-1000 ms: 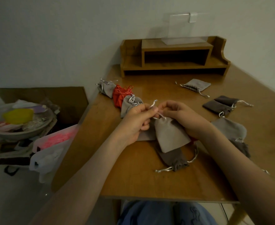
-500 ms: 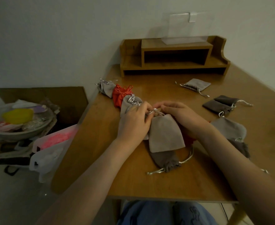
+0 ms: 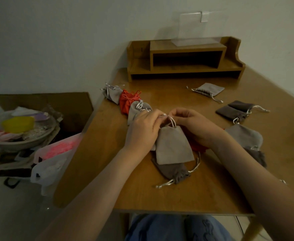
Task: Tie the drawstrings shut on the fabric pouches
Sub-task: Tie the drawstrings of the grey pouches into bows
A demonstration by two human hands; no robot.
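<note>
Drawstring (image 3: 171, 121) newly raised, pinched by left hand (image 3: 142, 131), right hand (image 3: 196, 127); pouch (image 3: 173, 146) lengthwise, mouth away.

The left hand (image 3: 142, 131) covers the ends of the cord (image 3: 172, 121), so any knot cannot be told. A red pouch (image 3: 197, 147) lies mostly hidden under the right hand (image 3: 196, 127). The grey pouch (image 3: 173, 145) overlaps the base of a dark pouch (image 3: 173, 172). The surface (image 3: 203, 197) runs off the right edge.
</note>
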